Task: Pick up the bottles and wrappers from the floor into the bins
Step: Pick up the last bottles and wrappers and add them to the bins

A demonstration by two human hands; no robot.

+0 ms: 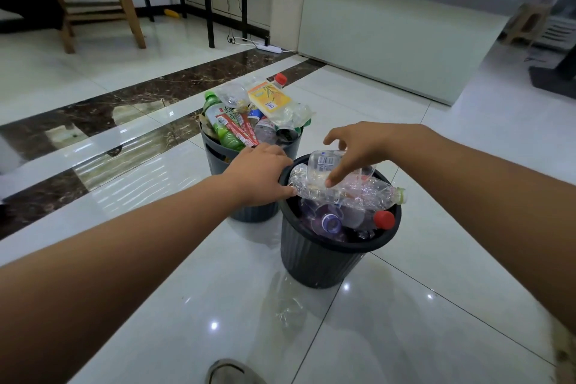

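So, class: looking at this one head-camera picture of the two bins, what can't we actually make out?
- Head view: how deep the near bin is filled; the top bottles hide the rest.
- The far bin front: the left hand and near bin cover it.
- Left hand's grip on the crushed clear bottle: fingertips hidden.
- Barcode label: too small to read.
- Shoe: cut off by the bottom edge.

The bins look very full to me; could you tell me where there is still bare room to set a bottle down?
Both bins are crowded: the far bin is heaped above its rim, and the near bin is full, with the left hand and right hand over a crushed bottle. Bare floor lies right of the near bin, and between it and the shoe.
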